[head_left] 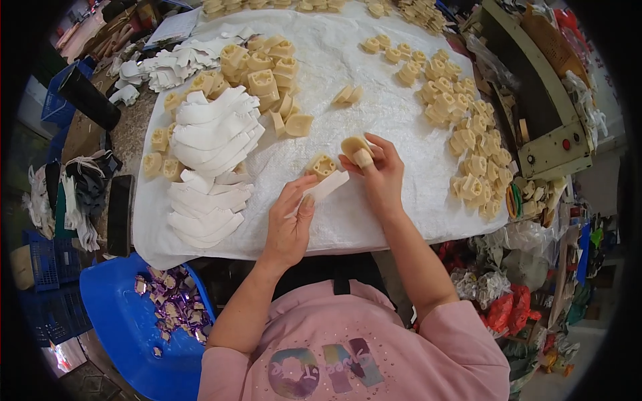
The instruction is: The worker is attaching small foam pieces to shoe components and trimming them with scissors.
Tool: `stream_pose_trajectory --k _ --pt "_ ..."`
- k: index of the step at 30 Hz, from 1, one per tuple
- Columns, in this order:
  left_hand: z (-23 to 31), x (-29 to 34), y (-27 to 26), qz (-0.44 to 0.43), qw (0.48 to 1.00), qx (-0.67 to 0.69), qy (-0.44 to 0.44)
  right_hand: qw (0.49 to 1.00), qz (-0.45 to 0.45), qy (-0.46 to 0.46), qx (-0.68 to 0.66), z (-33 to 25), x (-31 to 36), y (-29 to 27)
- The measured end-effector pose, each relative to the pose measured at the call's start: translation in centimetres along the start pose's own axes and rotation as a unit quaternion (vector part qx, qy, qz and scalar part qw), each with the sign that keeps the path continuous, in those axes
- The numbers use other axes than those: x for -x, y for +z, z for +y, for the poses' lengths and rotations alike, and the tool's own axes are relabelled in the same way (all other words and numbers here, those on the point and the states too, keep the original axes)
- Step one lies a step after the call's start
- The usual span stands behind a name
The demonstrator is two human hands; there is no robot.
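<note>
We note a blue tub [110, 311], shiny purple pieces [175, 301] inside. Beyond the tub: a dark flat slab [120, 215], farther, a black cylinder [89, 100]. Left of the tub: blue crates [45, 264]. Well right of the tub: red plastic bags [511, 311].

place: workshop | signs: heaped beige parts [461, 127] | stacked white strips [217, 134] | green metal housing [545, 103] | 1 blue tub [114, 317]

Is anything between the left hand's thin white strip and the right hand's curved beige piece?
Only part of the right hand, seemingly its thumb, at the near edge of the curved beige piece. The holed beige block lies left of that gap.
</note>
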State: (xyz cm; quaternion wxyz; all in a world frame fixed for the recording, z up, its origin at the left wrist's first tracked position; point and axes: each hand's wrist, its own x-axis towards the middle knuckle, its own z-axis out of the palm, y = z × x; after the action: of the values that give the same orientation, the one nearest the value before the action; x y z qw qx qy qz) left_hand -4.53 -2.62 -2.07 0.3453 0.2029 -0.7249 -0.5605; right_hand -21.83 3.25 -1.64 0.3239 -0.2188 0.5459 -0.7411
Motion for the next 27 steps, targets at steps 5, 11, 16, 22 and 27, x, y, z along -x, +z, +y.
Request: stream_pose_trajectory --k 5,11,16,22,27 --pt "0.3 1.2 -1.2 0.034 0.99 0.089 -0.103 0.902 -0.052 -0.181 0.389 -3.1 3.0 -0.7" --pt "2.0 2.6 -2.4 0.098 0.873 0.411 -0.244 0.772 -0.194 -0.191 0.574 -3.2 5.8 -0.3" --pt "2.8 3.4 -2.7 0.138 0.874 0.391 -0.254 0.812 -0.124 -0.237 0.519 -1.2 6.4 -0.5" --pt "3.3 3.9 -3.0 0.121 0.88 0.411 -0.205 0.817 -0.147 -0.236 0.506 -1.0 7.3 -1.2" --pt "3.2 4.8 -3.7 0.116 0.927 0.291 -0.208 0.933 -0.16 -0.218 0.239 -3.9 8.9 2.8"
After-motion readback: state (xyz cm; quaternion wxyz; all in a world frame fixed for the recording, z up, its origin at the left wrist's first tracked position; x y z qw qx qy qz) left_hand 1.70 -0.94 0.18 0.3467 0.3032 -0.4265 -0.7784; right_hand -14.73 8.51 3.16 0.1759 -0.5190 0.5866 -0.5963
